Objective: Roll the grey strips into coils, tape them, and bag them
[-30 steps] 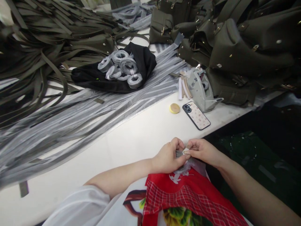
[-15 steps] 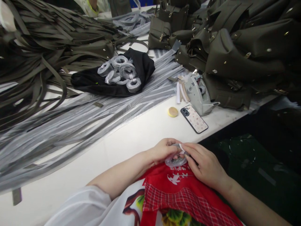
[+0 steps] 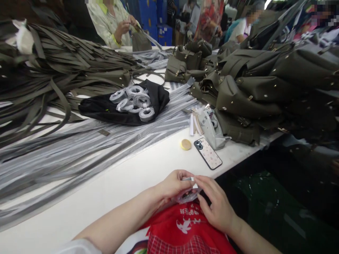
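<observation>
Just above the red apron (image 3: 196,225), at the table's front edge, I hold a coiled strap in clear plastic wrap (image 3: 186,197). My left hand (image 3: 173,185) is closed round its left and upper side, the thumb lying across the coil. At its upper right a small white piece of tape (image 3: 194,182) shows, and the fingers of my right hand (image 3: 215,204) are pinched against it. The undersides of both hands are hidden. Farther up the table, several similar wrapped coils (image 3: 143,100) lie on a black cloth (image 3: 100,107).
A phone (image 3: 208,153), a yellow tape roll (image 3: 185,144) and a grey tape dispenser (image 3: 212,128) sit right of centre. Dark green bags (image 3: 246,95) pile up at the right. Wrapped straps (image 3: 66,158) and loose straps (image 3: 66,49) cover the left. A person (image 3: 108,24) works across the table.
The view has tilted up, so people and blue boxes at the back now show. Both hands stay on the coil, in nearly the same grip.
</observation>
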Demonstrator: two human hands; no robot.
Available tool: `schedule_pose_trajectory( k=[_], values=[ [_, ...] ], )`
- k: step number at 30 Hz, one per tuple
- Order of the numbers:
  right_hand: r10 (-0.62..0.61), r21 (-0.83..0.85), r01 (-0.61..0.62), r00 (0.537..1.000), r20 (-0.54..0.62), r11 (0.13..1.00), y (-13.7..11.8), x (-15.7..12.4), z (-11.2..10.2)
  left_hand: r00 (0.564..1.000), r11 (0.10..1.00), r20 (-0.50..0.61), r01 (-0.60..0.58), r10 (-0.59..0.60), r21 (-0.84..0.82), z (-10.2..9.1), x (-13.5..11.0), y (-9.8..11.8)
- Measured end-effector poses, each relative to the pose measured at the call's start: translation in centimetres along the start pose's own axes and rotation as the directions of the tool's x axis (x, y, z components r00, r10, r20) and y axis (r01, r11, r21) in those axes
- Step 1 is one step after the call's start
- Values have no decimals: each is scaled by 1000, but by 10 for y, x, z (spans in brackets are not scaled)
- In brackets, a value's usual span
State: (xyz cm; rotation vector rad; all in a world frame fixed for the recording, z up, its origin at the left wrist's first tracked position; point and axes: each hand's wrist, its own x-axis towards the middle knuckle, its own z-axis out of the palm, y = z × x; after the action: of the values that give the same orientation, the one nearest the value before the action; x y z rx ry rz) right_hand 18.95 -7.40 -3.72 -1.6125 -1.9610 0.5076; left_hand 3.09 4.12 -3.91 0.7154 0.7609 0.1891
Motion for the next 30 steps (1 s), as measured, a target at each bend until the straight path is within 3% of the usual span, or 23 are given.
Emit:
schedule_pose_trajectory(
  k=[3, 9, 15, 17, 19, 21, 22, 24, 26, 30],
  values=[
    [-18, -48, 17, 999, -36, 999, 0, -4, 6, 998, 999, -45, -33, 34, 8, 1, 1, 3],
    [57, 14, -55, 971, -231, 998, -1, -7, 10, 997, 994, -30, -72, 75, 78, 3, 3, 4],
    [-81, -189, 48, 982, -169, 981, -1, -5, 10, 995, 987, -36, -93, 98, 132, 4, 9, 7],
    [-132, -231, 86, 972, -193, 969, 21, 8, -6, 993, 986, -48, -97, 104, 134, 5, 11, 8],
    [-104, -241, 17, 930, -352, 970, 57, 29, -32, 991, 982, -44, -116, 124, 146, 5, 11, 8],
    [168, -140, -279, 835, -525, 950, 102, 55, -61, 990, 977, -33, -133, 140, 169, 5, 10, 7],
    [332, -38, -418, 771, -544, 908, 123, 67, -74, 989, 974, -26, -136, 143, 179, 5, 9, 6],
    [436, 50, -476, 755, -490, 878, 159, 89, -91, 989, 971, -15, -141, 146, 192, 4, 8, 3],
    [487, 130, -478, 776, -401, 869, 182, 104, -96, 988, 968, -5, -151, 155, 201, 4, 8, 0],
    [547, 304, -466, 782, -297, 831, 196, 113, -92, 986, 968, -14, -159, 165, 196, 2, 8, -3]
  ],
)
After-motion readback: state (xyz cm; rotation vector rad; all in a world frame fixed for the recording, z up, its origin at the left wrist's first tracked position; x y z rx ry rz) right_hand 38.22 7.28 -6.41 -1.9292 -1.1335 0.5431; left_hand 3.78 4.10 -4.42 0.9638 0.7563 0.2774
